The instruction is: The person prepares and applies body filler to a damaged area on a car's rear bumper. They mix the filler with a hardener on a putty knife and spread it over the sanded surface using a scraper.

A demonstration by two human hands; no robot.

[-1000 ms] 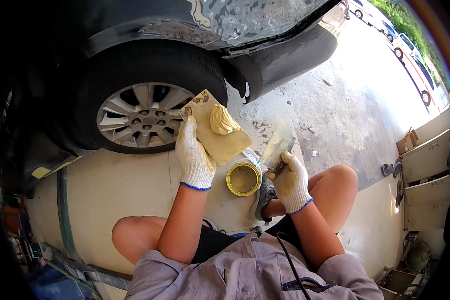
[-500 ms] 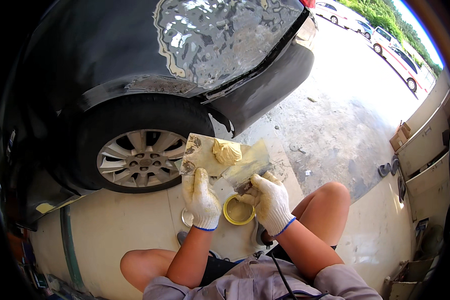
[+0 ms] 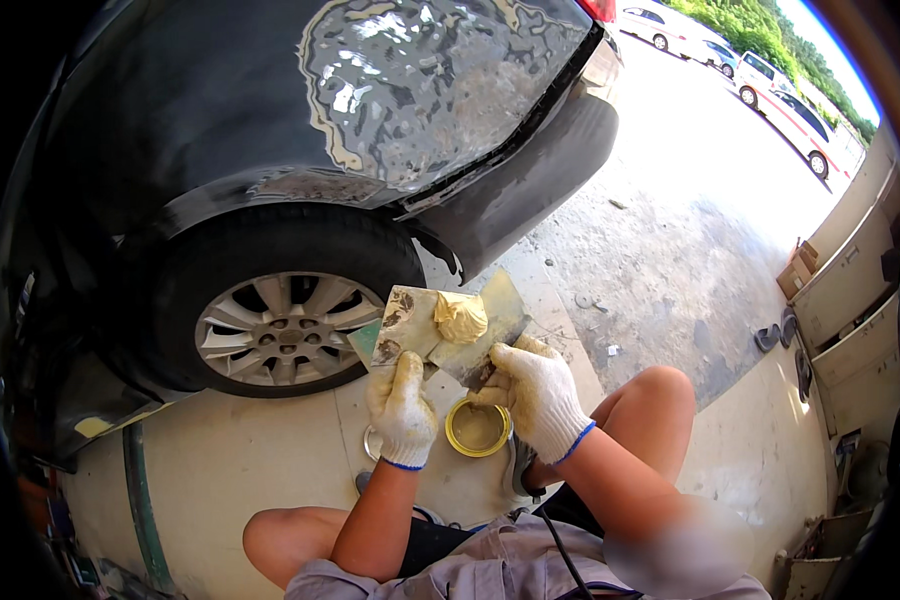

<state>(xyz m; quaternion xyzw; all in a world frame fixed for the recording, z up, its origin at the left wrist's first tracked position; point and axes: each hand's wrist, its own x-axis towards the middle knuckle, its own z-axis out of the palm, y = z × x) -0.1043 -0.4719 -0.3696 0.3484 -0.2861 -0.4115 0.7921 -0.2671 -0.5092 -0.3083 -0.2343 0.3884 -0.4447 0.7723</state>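
Note:
My left hand [image 3: 403,412], in a white knit glove stained yellow, is closed on a flat putty board [image 3: 402,318] smeared with dried brown filler. A lump of pale yellow body filler [image 3: 460,318] sits where the board meets a thin, flat putty spreader [image 3: 502,308]. My right hand [image 3: 542,398], gloved alike, grips that spreader by its lower edge. Behind the board's left side, a greenish flat corner [image 3: 366,343] sticks out; what it belongs to is hidden. Below my hands stands an open round tin [image 3: 477,428] with a yellow rim.
Ahead on the left is a dark car with a rear wheel [image 3: 288,330] and a patchy sanded panel [image 3: 410,110]. Its bumper [image 3: 515,185] sticks out at an angle. Slippers [image 3: 767,339] and cabinets [image 3: 850,260] line the right. Parked cars [image 3: 800,130] stand outside.
The spreader has shifted left and turned more upright, its blade now against the filler lump. Both hands keep their hold. The board sits slightly lower in the picture.

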